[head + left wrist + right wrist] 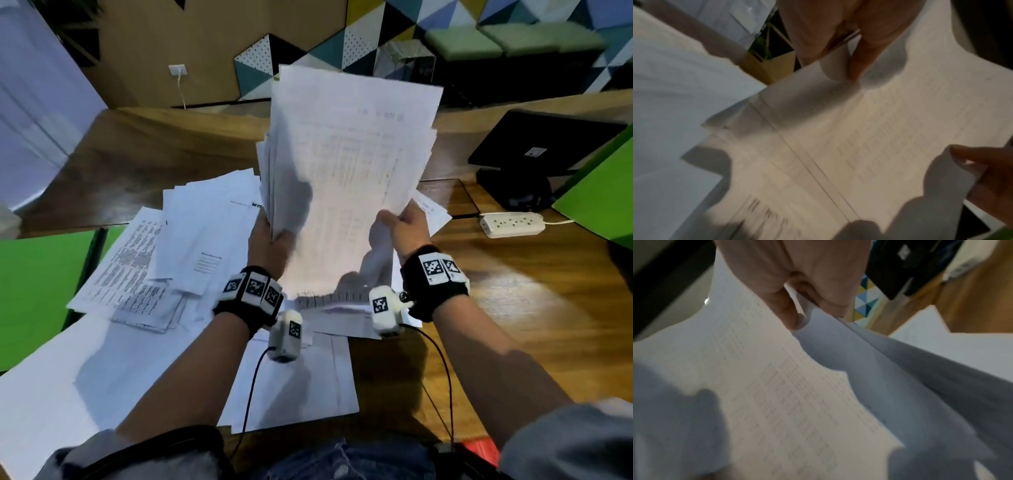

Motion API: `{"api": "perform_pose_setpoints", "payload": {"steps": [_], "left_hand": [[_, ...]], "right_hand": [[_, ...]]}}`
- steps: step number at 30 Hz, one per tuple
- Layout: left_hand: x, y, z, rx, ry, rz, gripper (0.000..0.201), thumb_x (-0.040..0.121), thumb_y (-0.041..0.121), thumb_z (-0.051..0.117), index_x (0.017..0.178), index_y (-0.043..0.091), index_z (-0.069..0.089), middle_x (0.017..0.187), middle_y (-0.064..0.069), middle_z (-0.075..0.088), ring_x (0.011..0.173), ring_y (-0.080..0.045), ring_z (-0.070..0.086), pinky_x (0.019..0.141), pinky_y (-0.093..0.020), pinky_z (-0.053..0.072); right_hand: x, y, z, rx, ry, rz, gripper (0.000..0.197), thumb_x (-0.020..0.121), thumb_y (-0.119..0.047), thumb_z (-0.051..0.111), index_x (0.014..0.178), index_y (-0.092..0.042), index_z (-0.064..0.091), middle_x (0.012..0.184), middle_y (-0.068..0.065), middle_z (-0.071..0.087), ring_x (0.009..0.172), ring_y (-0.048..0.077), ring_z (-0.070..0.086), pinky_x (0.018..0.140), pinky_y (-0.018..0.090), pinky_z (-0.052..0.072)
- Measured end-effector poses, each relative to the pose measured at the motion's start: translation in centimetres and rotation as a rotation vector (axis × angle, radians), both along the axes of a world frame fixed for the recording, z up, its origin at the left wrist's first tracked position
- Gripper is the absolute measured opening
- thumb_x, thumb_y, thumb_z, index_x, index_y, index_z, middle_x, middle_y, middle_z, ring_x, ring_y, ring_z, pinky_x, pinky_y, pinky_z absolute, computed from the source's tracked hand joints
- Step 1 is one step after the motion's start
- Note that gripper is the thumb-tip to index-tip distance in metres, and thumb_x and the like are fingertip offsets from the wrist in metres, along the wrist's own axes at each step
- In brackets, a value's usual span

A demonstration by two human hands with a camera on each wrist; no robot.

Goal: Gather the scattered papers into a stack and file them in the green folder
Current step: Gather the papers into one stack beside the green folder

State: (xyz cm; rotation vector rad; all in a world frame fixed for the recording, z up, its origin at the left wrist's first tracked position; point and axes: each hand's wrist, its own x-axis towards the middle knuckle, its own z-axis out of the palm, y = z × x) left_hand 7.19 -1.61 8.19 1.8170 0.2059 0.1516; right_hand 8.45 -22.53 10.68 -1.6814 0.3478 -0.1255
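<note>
I hold a loose sheaf of white printed papers upright above the wooden table, its sheets uneven at the top. My left hand grips its left edge, thumb in front. My right hand pinches its right edge. The left wrist view shows the sheaf close up with my thumb on it, and the right wrist view shows it pinched between thumb and fingers. More papers lie scattered on the table to the left and under my arms. A green folder lies at the left edge.
Another green panel stands at the far right. A black monitor sits on its stand at the back right, with a white power strip in front of it. Bare wooden table shows to the right.
</note>
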Motion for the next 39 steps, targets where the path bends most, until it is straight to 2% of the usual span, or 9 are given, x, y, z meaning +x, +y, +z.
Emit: {"api": "perform_pose_setpoints", "payload": {"steps": [5,9,13,18,24,28,32,36,39], "left_hand": [[0.8,-0.5,2.7,0.038,-0.176,0.075,0.049,0.078,0.014,0.054,0.127,0.01,0.046,0.11,-0.01,0.064,0.103,-0.029,0.059,0.089,-0.04,0.051],[-0.3,-0.5,2.6,-0.107,-0.133,0.14,0.059,0.065,0.024,0.07,0.115,0.009,0.041,0.09,0.008,0.057,0.08,-0.014,0.059,0.07,-0.025,0.051],[-0.1,-0.2,1.3,-0.253,-0.1,0.132,0.068,0.062,0.022,0.071,0.121,0.008,0.04,0.1,-0.001,0.055,0.084,-0.003,0.057,0.067,-0.009,0.051],[0.2,0.6,-0.6,-0.232,0.061,0.071,0.082,0.047,0.041,0.072,0.117,0.004,0.051,0.106,-0.012,0.062,0.096,-0.03,0.061,0.08,-0.042,0.054],[0.5,-0.2,-1.8,-0.287,0.313,0.037,0.048,0.054,0.013,0.072,0.1,0.004,0.059,0.08,-0.005,0.061,0.08,-0.024,0.055,0.065,-0.027,0.045],[2.7,-0.5,-2.5,-0.05,0.338,0.044,0.014,0.08,0.004,0.068,0.09,0.002,0.059,0.086,-0.013,0.057,0.079,-0.021,0.047,0.06,-0.028,0.038],[5.3,0.2,-2.4,0.084,0.329,0.001,0.023,0.083,0.016,0.066,0.101,0.001,0.064,0.087,-0.013,0.061,0.079,-0.024,0.054,0.065,-0.03,0.042],[6.8,2.6,-3.5,0.232,0.418,0.04,0.028,0.086,0.003,0.055,0.113,-0.002,0.061,0.096,-0.019,0.061,0.085,-0.031,0.057,0.068,-0.029,0.039],[7.2,5.1,-5.3,0.33,0.56,0.059,0.03,0.087,0.001,0.051,0.116,-0.007,0.057,0.115,-0.03,0.06,0.087,-0.032,0.054,0.072,-0.029,0.036]], "right_hand": [[1.0,0.4,3.0,0.102,-0.185,-0.001,0.04,0.091,0.003,0.051,0.13,-0.006,0.047,0.122,0.005,0.061,0.115,0.018,0.057,0.098,0.027,0.046],[-0.3,0.4,2.1,0.192,-0.158,0.048,0.051,0.088,0.004,0.057,0.134,-0.013,0.042,0.117,-0.003,0.062,0.103,0.006,0.059,0.086,0.015,0.048],[-0.9,0.3,0.6,0.223,-0.106,0.055,0.057,0.079,0.008,0.06,0.126,-0.017,0.041,0.113,0.004,0.059,0.098,0.016,0.056,0.091,0.028,0.046],[-1.2,0.1,-2.1,0.131,0.018,0.009,0.06,0.08,0.011,0.053,0.132,-0.013,0.037,0.103,0.009,0.051,0.097,0.027,0.05,0.079,0.03,0.045],[-0.2,0.6,-4.8,0.111,0.157,-0.047,0.058,0.079,0.012,0.047,0.133,-0.008,0.038,0.114,0.008,0.053,0.104,0.026,0.05,0.085,0.032,0.041],[2.3,0.7,-6.0,-0.08,0.17,0.043,0.047,0.08,0.009,0.047,0.125,-0.005,0.049,0.105,0.009,0.057,0.098,0.022,0.051,0.088,0.033,0.043],[5.7,-0.4,-6.4,-0.241,0.212,0.129,0.021,0.077,-0.006,0.052,0.097,-0.011,0.047,0.074,0.002,0.046,0.071,0.022,0.044,0.067,0.028,0.037],[8.8,-3.2,-7.6,-0.399,0.391,0.264,0.045,0.086,-0.004,0.052,0.128,-0.01,0.039,0.089,0.013,0.062,0.067,0.024,0.059,0.068,0.032,0.047],[10.8,-6.1,-8.4,-0.652,0.571,0.336,0.047,0.087,-0.011,0.053,0.132,-0.01,0.038,0.109,0.021,0.065,0.091,0.031,0.064,0.075,0.034,0.05]]}}
